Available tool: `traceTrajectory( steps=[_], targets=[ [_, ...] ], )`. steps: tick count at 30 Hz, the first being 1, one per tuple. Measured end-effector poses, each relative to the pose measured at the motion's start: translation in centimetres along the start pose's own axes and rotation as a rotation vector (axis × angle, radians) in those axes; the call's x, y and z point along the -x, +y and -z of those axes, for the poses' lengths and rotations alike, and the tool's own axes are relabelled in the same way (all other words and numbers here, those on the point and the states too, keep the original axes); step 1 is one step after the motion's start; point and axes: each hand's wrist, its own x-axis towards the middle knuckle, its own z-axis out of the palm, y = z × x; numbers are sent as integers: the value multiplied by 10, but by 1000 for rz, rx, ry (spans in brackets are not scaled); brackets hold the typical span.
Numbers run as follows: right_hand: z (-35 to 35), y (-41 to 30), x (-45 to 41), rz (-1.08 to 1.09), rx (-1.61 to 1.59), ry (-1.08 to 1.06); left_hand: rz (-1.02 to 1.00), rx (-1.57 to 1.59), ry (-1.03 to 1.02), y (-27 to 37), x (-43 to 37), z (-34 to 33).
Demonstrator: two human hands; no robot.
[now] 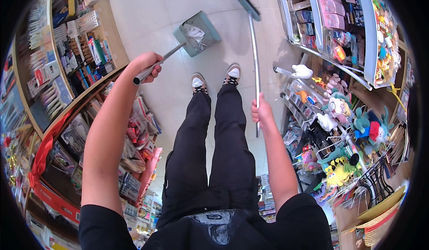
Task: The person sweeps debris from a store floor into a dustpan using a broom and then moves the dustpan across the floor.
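My left hand (pixel 146 67) grips the metal handle of a long-handled dustpan (pixel 211 32) near its upper end. The greenish-grey pan rests on the tiled floor ahead of my feet, and crumpled white paper (pixel 194 33) with some darker debris lies in it. In my right hand (pixel 262 110) is the metal pole of a broom (pixel 248 3), held near its end. The broom's grey-blue head with dark bristles is to the right of the dustpan and farther forward, apart from it. Whether the bristles touch the floor is hard to tell.
Wooden shelves (pixel 112 22) of pens and stationery line the left side, with a red ribbon (pixel 47 142) across one edge. To the right stand a rack of plastic boxes (pixel 331 6) and hanging plush toys (pixel 338 105). A small white scrap lies on the floor near the right rack.
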Motion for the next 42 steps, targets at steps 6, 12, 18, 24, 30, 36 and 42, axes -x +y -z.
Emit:
traceTrajectory(
  steps=[6,12,18,24,30,36,42],
  targets=[
    [21,-60,-56,158,236,235,65,105,-126,-11,-3,47],
    [-1,-93,-91,134,176,190,95,99,-51,-20,-21,58],
    [-29,-47,-95,19,243,144,52,56,-59,-26,-32,62],
    [-56,34,-38,-234,288,-111,86,109,-56,-31,-35,64],
    [-62,11,24,-296,119,-335,43,178,-69,-38,-35,69],
    [-69,-32,-21,57,644,110,12,337,-148,-78,-41,88],
    [-68,-127,-85,671,1505,428,-30,360,-135,-149,-34,78]
  ],
)
